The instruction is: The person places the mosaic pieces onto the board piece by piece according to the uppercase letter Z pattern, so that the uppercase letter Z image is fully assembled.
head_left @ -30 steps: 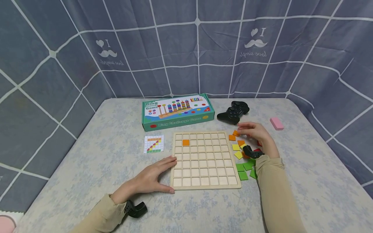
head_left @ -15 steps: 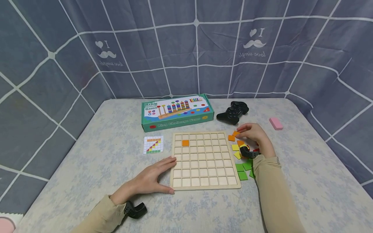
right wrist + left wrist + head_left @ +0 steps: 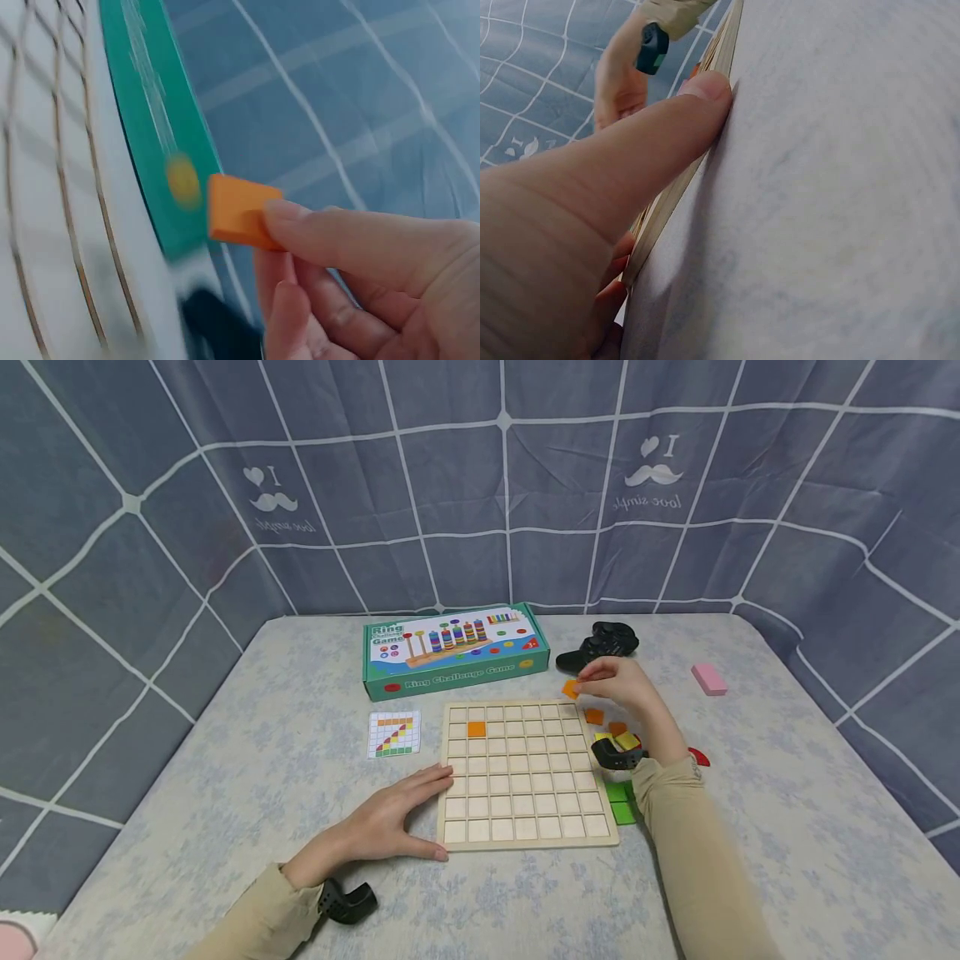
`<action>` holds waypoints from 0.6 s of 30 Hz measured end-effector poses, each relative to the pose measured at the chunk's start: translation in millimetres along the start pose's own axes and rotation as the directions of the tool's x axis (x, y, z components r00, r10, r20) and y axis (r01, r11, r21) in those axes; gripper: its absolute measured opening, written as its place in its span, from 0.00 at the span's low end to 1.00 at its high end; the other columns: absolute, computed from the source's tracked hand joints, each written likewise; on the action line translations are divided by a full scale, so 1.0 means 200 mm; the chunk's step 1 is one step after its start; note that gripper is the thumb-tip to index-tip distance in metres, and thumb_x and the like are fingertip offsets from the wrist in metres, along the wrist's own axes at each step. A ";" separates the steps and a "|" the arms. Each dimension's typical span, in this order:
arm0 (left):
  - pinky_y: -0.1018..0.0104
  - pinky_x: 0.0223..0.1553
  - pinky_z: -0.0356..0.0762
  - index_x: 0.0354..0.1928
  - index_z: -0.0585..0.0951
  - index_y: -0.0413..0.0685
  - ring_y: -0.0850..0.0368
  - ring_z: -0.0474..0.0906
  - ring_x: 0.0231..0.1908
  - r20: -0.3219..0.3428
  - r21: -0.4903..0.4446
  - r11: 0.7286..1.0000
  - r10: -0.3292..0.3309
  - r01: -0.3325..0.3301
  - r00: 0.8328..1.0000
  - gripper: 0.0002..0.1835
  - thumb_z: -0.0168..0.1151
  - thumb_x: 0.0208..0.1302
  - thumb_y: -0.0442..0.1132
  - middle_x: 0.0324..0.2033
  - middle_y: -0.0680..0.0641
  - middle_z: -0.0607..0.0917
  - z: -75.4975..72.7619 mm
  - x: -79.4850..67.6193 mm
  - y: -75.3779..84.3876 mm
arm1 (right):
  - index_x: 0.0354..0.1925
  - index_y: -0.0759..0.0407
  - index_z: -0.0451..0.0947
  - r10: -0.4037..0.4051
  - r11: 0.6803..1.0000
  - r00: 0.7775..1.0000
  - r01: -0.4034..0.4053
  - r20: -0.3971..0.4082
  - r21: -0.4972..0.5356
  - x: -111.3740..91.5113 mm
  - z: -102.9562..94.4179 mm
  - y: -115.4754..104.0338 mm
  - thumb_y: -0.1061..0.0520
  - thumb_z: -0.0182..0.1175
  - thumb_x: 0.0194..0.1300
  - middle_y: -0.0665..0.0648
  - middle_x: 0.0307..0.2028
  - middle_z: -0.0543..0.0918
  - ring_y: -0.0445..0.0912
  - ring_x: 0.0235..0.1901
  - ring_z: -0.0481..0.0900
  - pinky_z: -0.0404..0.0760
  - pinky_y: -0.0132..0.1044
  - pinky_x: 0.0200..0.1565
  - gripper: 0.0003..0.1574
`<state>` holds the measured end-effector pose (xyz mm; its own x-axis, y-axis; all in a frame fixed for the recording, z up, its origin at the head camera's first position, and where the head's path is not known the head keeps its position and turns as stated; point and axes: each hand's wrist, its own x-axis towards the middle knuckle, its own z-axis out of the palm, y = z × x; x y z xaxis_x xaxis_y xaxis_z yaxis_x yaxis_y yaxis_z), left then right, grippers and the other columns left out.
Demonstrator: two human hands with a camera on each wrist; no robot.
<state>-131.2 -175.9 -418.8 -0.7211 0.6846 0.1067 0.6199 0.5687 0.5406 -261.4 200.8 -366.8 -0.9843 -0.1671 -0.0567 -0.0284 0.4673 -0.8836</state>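
Right of centre, a person's right hand [image 3: 626,685] pinches an orange tile [image 3: 570,688] between thumb and fingers, near the upper right corner of a wooden grid board [image 3: 522,783]. The left hand [image 3: 386,818], lower left of centre, touches the board's left edge, thumb and fingers spread. A second orange tile [image 3: 476,729] sits in the grid's upper left. Loose green tiles [image 3: 621,812] lie right of the board on the desk [image 3: 225,760]; a patterned card [image 3: 394,733] lies to its left, a green box [image 3: 480,678] above.
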 end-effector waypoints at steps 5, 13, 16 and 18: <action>0.48 0.63 0.60 0.68 0.64 0.44 0.51 0.52 0.69 -0.001 0.002 1.000 0.006 -0.006 1.000 0.51 0.68 0.46 0.66 0.69 0.48 0.60 0.00 0.00 0.00 | 0.39 0.67 0.79 -0.084 0.996 0.992 0.082 0.096 0.024 0.03 0.19 -0.13 0.60 0.67 0.57 0.57 0.35 0.85 0.47 0.38 0.80 0.76 0.40 0.44 0.13; 0.49 0.64 0.58 0.68 0.64 0.44 0.53 0.51 0.69 0.001 -0.007 1.000 -0.005 0.005 1.000 0.52 0.68 0.45 0.66 0.70 0.48 0.60 0.00 0.01 0.00 | 0.34 0.64 0.79 -0.108 0.992 0.958 0.122 0.264 -0.038 0.10 0.42 -0.16 0.63 0.66 0.57 0.55 0.29 0.84 0.46 0.29 0.79 0.77 0.37 0.37 0.06; 0.50 0.65 0.57 0.69 0.64 0.44 0.54 0.51 0.70 0.010 -0.010 1.000 -0.016 0.016 1.000 0.52 0.68 0.46 0.66 0.70 0.49 0.59 0.00 0.01 0.00 | 0.34 0.63 0.79 -0.070 0.994 0.956 0.091 0.286 -0.062 0.11 0.47 -0.16 0.63 0.65 0.57 0.54 0.26 0.83 0.47 0.23 0.78 0.77 0.36 0.31 0.05; 0.51 0.65 0.57 0.69 0.64 0.45 0.55 0.50 0.70 0.013 -0.013 1.000 -0.021 0.021 1.000 0.52 0.68 0.45 0.66 0.70 0.50 0.59 0.00 0.01 0.00 | 0.34 0.64 0.78 -0.052 0.995 0.954 0.074 0.296 -0.062 0.12 0.49 -0.16 0.64 0.65 0.57 0.55 0.26 0.83 0.48 0.22 0.77 0.78 0.36 0.27 0.05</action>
<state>-132.5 -175.4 -418.5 -0.7296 0.6787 0.0846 0.6007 0.5767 0.5537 -267.3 97.5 -385.4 -0.8859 -0.4404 -0.1455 -0.1116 0.5069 -0.8547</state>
